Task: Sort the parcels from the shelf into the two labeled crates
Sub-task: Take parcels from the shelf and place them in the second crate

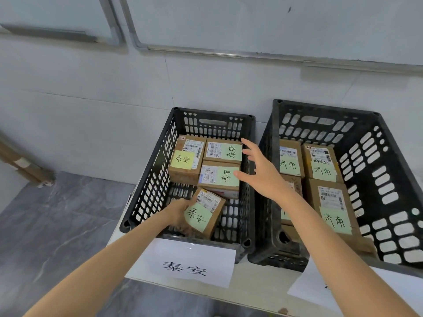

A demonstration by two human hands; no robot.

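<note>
Two black slotted crates stand side by side against the wall. The left crate (151,179) carries a white paper label (185,264) reading 泰安. My left hand (177,210) grips a small cardboard parcel (209,212) with a green 泰安 note, tilted, low inside the left crate's front. Behind it lie three parcels with 泰安 notes (219,177). My right hand (258,170) hovers with fingers spread over the left crate's right wall, holding nothing. The right crate (375,161) holds several parcels with green 济南 notes (332,202).
The crates sit on a pale platform (256,284) above a grey marbled floor (57,225). A second white label (304,287) hangs at the right crate's front, partly hidden by my right arm. A white tiled wall rises behind. Brown boards (25,165) lean at far left.
</note>
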